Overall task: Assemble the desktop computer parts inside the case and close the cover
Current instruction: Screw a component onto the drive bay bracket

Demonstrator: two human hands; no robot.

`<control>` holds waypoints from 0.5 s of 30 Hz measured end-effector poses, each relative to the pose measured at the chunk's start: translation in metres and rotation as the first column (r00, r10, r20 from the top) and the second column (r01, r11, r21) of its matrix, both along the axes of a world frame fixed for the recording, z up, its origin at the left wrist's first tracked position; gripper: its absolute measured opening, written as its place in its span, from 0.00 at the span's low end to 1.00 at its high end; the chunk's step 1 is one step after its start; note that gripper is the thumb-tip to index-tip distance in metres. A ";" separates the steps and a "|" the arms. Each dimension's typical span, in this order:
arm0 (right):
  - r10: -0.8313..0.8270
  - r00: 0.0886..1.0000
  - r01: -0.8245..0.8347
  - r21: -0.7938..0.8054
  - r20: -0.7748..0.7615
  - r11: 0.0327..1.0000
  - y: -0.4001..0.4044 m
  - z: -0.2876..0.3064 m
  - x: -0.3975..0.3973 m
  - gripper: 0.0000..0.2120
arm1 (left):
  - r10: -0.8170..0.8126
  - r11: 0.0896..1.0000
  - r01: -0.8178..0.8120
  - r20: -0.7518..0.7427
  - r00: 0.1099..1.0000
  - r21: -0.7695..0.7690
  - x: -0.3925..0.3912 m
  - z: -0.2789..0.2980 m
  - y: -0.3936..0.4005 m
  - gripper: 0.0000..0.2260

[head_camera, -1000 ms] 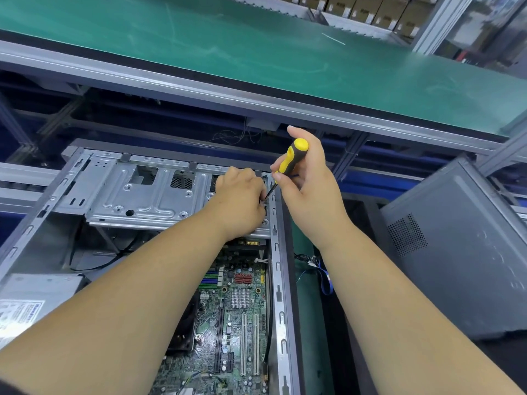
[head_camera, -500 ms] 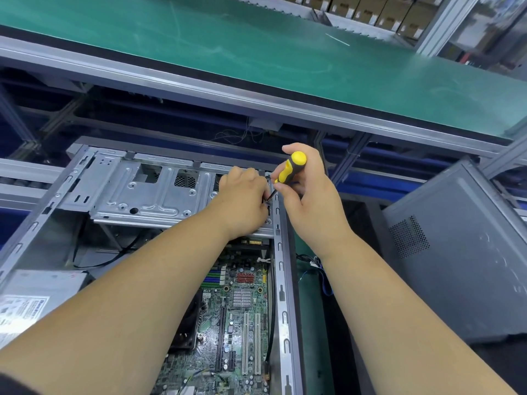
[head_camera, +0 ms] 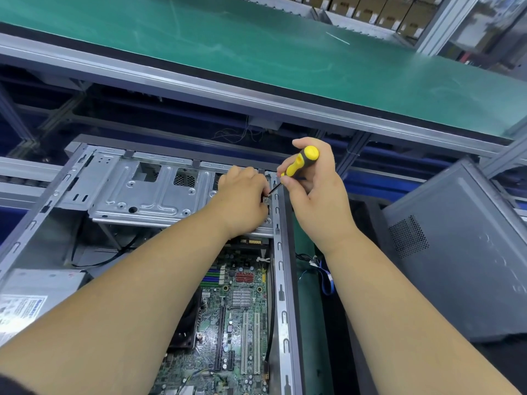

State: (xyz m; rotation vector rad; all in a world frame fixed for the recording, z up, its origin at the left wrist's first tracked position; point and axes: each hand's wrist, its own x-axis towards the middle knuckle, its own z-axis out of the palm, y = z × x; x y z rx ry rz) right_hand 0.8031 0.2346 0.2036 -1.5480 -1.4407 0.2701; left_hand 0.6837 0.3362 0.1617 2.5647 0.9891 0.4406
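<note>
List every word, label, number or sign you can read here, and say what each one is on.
None can be read with confidence.
White label on the power supply: blue heading and lines of print, too blurred to read.
White sticker on the motherboard: a short code, too small to make out.
Markings on the motherboard: too small.
Cardboard boxes on the far shelf: no print legible.

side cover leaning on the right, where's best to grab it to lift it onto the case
Probably by its long edges, one of the hands on each, coming from above. The side cover is a broad flat panel leaning tilted beside the case, so its upper edge is exposed; the flat face offers no hold.
</note>
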 end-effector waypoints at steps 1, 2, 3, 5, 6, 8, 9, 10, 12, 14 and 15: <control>0.000 1.000 0.000 -0.005 -0.010 1.000 0.000 0.000 -0.001 0.26 | 0.011 1.000 -0.011 0.003 1.000 -0.002 0.000 -0.001 0.001 0.07; 0.001 1.000 -0.001 -0.004 -0.021 1.000 -0.001 0.001 -0.002 0.26 | 0.027 1.000 -0.027 0.010 1.000 -0.008 0.000 -0.001 0.001 0.08; 0.003 1.000 -0.003 0.008 -0.030 1.000 -0.001 0.003 -0.002 0.26 | 0.045 0.999 -0.045 0.022 0.999 -0.016 0.000 -0.002 0.001 0.08; 0.022 1.000 -0.022 0.048 -0.008 0.999 -0.003 0.011 -0.002 0.24 | 0.080 0.996 -0.077 0.067 0.995 -0.047 0.000 -0.003 0.003 0.07; 0.032 0.999 -0.034 0.051 0.032 0.998 -0.003 0.017 -0.001 0.22 | 0.102 0.993 -0.095 0.101 0.990 -0.074 -0.001 -0.003 0.004 0.07; 0.044 0.985 -0.041 -0.025 0.164 0.999 0.003 0.027 0.002 0.19 | 0.165 0.979 -0.139 0.184 0.969 -0.149 -0.002 -0.002 0.006 0.08; 0.053 0.970 -0.028 -0.109 0.236 0.994 0.008 0.031 0.003 0.17 | 0.200 0.969 -0.158 0.224 0.954 -0.191 -0.003 -0.001 0.008 0.09; 0.063 0.952 0.003 -0.214 0.299 0.977 0.014 0.032 0.002 0.13 | 0.229 0.958 -0.170 0.257 0.939 -0.232 -0.004 0.000 0.009 0.10; 0.095 0.904 0.104 -0.431 0.416 0.896 0.024 0.031 0.000 0.04 | 0.257 0.943 -0.174 0.292 0.921 -0.282 -0.006 0.001 0.009 0.12; 0.139 0.838 0.203 -0.537 0.528 0.819 0.032 0.024 -0.002 0.08 | 0.260 0.941 -0.172 0.299 0.918 -0.291 -0.007 0.001 0.010 0.12; 0.142 0.815 0.237 -0.547 0.562 0.803 0.035 0.021 -0.002 0.08 | 0.261 0.941 -0.172 0.302 0.917 -0.293 -0.008 0.000 0.011 0.12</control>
